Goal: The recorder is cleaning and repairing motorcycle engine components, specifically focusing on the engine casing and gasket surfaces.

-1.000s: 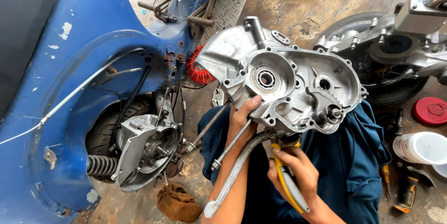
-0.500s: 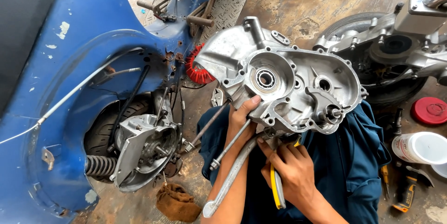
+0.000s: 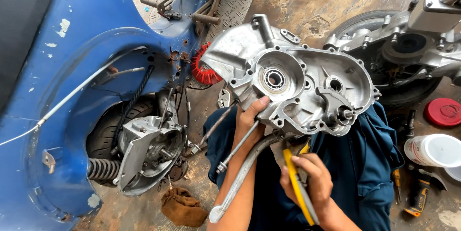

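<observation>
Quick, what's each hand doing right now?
Left hand: closed on the edge of the silver engine casing, holding it up.
Right hand: closed around yellow-handled pliers.

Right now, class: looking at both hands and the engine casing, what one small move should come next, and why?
Probably bring the yellow-handled pliers up a little to the casing's lower edge. The left hand already braces the silver engine casing on the lap, while the right hand holds the pliers just below it, tips pointing toward where the kick lever joins. What the tips would grip there is hidden.
</observation>
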